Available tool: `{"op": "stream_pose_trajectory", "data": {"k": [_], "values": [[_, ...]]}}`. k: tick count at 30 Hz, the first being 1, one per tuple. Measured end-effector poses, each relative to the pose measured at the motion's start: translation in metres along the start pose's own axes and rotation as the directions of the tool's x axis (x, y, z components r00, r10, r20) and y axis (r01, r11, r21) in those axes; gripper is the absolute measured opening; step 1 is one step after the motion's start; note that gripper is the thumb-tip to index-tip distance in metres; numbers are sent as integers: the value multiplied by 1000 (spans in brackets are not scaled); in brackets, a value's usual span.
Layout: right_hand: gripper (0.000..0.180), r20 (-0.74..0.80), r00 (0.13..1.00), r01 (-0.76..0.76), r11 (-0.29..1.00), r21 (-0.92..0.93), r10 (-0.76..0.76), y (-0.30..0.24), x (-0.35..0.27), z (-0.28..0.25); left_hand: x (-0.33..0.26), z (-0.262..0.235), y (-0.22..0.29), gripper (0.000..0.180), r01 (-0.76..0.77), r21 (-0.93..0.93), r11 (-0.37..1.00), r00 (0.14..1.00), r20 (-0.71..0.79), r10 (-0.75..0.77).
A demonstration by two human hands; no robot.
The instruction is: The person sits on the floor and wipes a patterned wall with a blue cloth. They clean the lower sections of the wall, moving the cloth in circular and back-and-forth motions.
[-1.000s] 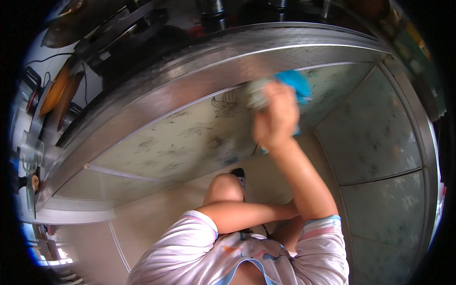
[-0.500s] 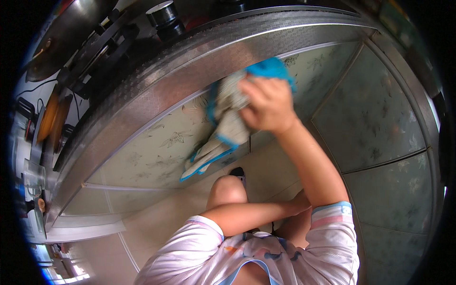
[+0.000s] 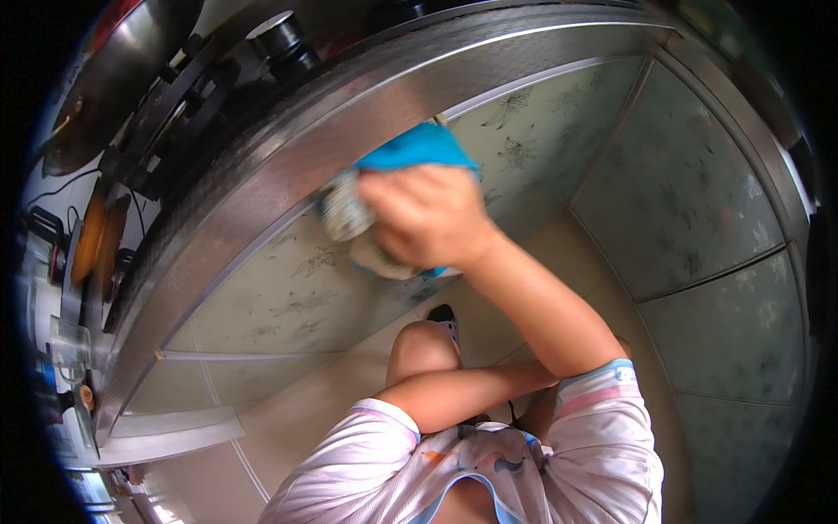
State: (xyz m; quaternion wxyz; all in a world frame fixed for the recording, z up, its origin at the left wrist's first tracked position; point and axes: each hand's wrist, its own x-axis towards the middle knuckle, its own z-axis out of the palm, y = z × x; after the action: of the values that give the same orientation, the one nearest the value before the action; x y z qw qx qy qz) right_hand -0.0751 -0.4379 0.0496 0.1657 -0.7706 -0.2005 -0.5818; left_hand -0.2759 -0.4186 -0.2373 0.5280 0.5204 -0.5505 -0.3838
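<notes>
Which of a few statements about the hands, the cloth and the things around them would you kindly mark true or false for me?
1. The right hand holds a cloth. True.
2. The cloth is red all over. False: it is blue and whitish.
3. A pan shows at the upper left. True.
4. Both hands are on the cloth. False: only the right hand is; the left arm lies lower, by the knee.
5. The panels bear plant motifs. True.
</notes>
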Motion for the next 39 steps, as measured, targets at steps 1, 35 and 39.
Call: {"op": "stream_pose_trajectory", "data": {"k": [1, 35, 39], "values": [[41, 30, 998, -61, 996, -65, 63, 17, -13, -16, 6, 5, 5, 30, 85, -155, 984, 995, -39, -92], [56, -182, 983, 16, 996, -84, -31, 74, -23, -33, -2, -6, 26, 35, 334, -357, 872, 941, 73, -331], [53, -138, 990, 28, 997, -71, -38, 91, -27, -41, 4, -12, 30, 36, 343, -349, 872, 935, 43, -351]]}}
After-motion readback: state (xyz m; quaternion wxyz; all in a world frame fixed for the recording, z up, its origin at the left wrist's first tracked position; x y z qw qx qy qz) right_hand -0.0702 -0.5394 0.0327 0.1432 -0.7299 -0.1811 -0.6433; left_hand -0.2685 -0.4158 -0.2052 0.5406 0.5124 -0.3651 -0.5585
